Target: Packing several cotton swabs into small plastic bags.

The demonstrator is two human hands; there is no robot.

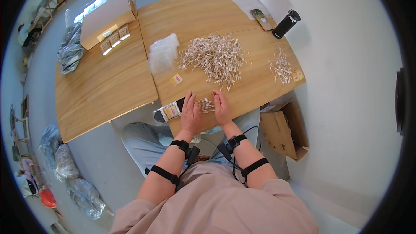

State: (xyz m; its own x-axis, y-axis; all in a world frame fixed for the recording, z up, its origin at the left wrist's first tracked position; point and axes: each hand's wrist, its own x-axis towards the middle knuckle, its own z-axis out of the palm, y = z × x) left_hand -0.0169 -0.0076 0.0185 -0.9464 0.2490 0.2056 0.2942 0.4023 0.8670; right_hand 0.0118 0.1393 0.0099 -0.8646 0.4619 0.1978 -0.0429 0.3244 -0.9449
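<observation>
Near the table's front edge, my left hand (189,112) lies with its fingers stretched out, beside a clear bag of cotton swabs (172,111) with a yellow-and-red label. My right hand (222,109) rests a short way to the right, its fingers extended and close together. A row of loose cotton swabs (205,104) lies between the two hands, with its right ends close to my right fingers. Part of the row is hidden by my left hand. Just beyond is a big heap of loose cotton swabs (219,56). A small yellow label card (176,79) lies left of it.
Clear plastic bags (164,54) are stacked left of the heap. A smaller swab pile (282,67) lies at the right, near another label card (297,75). Farther back are a phone (261,19) and a black bottle (286,24). A cardboard box (108,19) stands at the left.
</observation>
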